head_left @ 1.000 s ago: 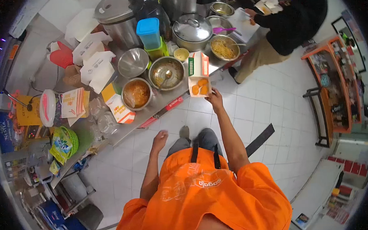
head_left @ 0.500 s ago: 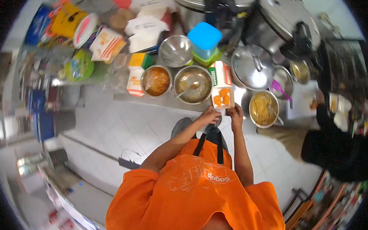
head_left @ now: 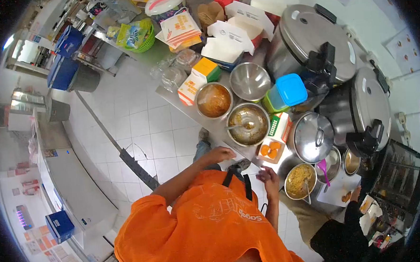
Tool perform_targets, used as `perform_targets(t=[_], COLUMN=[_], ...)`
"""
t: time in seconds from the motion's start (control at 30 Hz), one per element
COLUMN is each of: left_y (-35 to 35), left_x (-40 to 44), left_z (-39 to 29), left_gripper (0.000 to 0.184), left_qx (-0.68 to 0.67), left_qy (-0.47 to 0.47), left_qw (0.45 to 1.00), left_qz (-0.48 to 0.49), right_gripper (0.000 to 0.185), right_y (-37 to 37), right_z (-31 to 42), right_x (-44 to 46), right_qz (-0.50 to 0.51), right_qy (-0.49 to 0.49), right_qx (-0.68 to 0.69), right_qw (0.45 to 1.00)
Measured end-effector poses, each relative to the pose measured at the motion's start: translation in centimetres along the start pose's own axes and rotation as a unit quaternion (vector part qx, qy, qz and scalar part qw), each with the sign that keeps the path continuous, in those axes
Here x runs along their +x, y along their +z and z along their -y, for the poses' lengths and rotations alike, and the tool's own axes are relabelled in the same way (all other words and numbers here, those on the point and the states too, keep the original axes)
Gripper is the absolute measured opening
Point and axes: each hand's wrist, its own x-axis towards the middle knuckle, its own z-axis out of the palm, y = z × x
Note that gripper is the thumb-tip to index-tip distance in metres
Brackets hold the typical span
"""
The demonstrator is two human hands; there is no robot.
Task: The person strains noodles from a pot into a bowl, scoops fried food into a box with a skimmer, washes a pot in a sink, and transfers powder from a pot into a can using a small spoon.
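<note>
A paper food box [head_left: 278,148] lies open at the counter's front edge, several round orange fried pieces [head_left: 268,150] inside it and its printed lid raised behind. My left hand [head_left: 220,154] is left of the box and apart from it, fingers loosely extended with nothing in them. Just below the box is my right hand [head_left: 269,177], its fingers bent and somewhat apart, holding nothing visible. Left of the box stands a steel bowl [head_left: 248,124] with sauce remains and a spoon. To the right, another bowl [head_left: 300,181] holds yellow noodle-like food and a spoon.
Two large lidded cookers [head_left: 310,45] stand along the back. A red-brown sauce bowl [head_left: 213,101], a second printed box [head_left: 198,79], a blue-lidded container [head_left: 291,89] and a lidded pot [head_left: 313,137] crowd the counter. A co-worker in a dark sleeve [head_left: 346,233] is at right.
Both hands have let go of the food box and drawn back, my left hand to the left and my right hand just below it. The view has turned and shifted.
</note>
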Motion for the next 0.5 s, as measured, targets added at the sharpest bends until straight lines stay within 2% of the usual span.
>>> perform_targets(t=[0.13, 0.23, 0.3, 0.37, 0.4, 0.47, 0.5], left_y=[-6.8, -13.2, -18.7, -24.7, -27.3, -32.5, -34.9], left_x=[-3.5, -5.4, -6.3, -6.7, -6.9, -7.1, -7.5], left_z=[1.9, 0.5, -0.4, -1.0, -1.3, -2.0, -2.7], left_gripper=[0.019, 0.019, 0.02, 0.022, 0.023, 0.023, 0.023], left_qx=[-0.174, -0.242, -0.27, -0.228, -0.211, -0.191, -0.183], left_qy=[0.018, 0.06, 0.12, 0.161, 0.182, 0.214, 0.227], left_qw=[0.976, 0.949, 0.933, 0.934, 0.933, 0.92, 0.911], left_qz=[-0.131, -0.195, -0.206, -0.22, -0.227, -0.269, -0.291], right_gripper=[0.029, 0.04, 0.057, 0.074, 0.079, 0.085, 0.087], right_y=[9.8, 21.8, 32.4, 40.7, 43.8, 49.1, 51.5], right_z=[7.7, 12.2, 20.8, 23.2, 24.6, 26.4, 26.5], right_x=[8.7, 19.4, 21.2, 27.8, 31.4, 37.6, 40.7], right_qz=[0.128, 0.163, 0.148, 0.123, 0.1, -0.038, -0.155], right_qy=[-0.183, -0.338, -0.302, -0.5, -0.524, -0.491, -0.43], right_qx=[-0.134, -0.251, -0.316, -0.283, -0.304, -0.379, -0.425], right_qw=[0.966, 0.892, 0.887, 0.809, 0.79, 0.783, 0.781])
